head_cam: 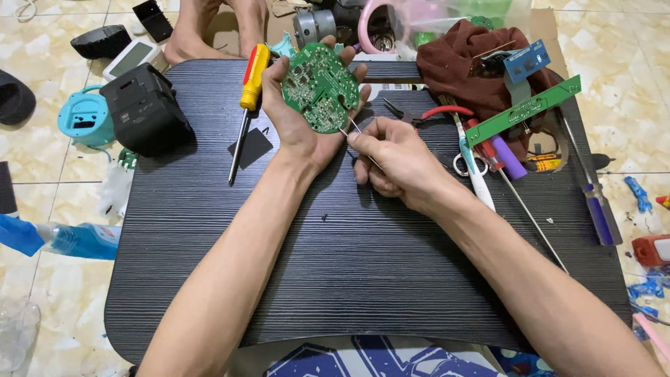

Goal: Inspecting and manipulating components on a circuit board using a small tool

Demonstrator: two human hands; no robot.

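Fingers of left hand (307,119) around round green circuit board (319,87); right hand (394,164) fingers pinched on thin metal probe (357,131).

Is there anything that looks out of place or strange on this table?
Yes. A long green board rests tilted on a brown cloth, one end past the table edge. The left hand holds a round board; nothing looks spilled.

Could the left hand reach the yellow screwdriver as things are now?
Probably not freely: the left hand is holding the round green circuit board. The yellow screwdriver lies right beside it, unblocked.
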